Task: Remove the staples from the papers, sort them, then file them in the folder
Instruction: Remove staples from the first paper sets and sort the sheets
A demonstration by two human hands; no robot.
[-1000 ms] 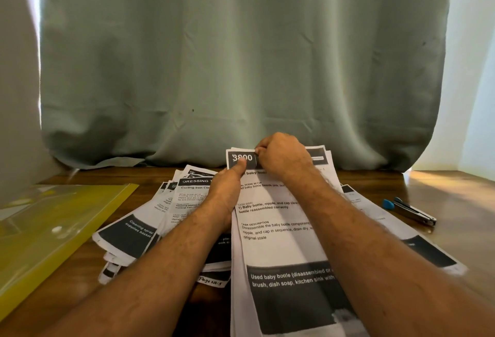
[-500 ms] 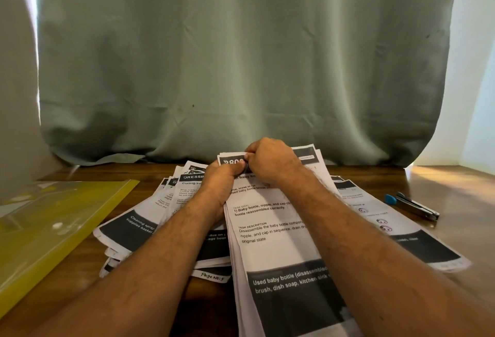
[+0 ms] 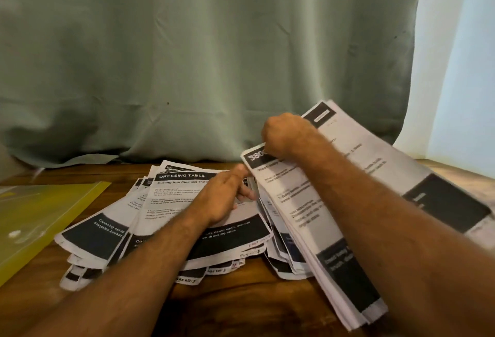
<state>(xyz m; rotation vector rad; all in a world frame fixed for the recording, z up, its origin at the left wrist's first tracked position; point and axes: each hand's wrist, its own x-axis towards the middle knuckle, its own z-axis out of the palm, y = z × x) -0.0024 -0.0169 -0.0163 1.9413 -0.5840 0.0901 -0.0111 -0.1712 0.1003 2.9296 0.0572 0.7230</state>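
right hand (image 3: 288, 134) grips paper stack (image 3: 321, 202)

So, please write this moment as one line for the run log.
right hand: grips stapled stack, lifted | left hand: rests on loose sheets | folder: left, untouched

Daylight is glowing at the right edge, washing out the wall (image 3: 460, 68); the scene is sitting dim; motion blur is smearing the lifted papers (image 3: 375, 176).
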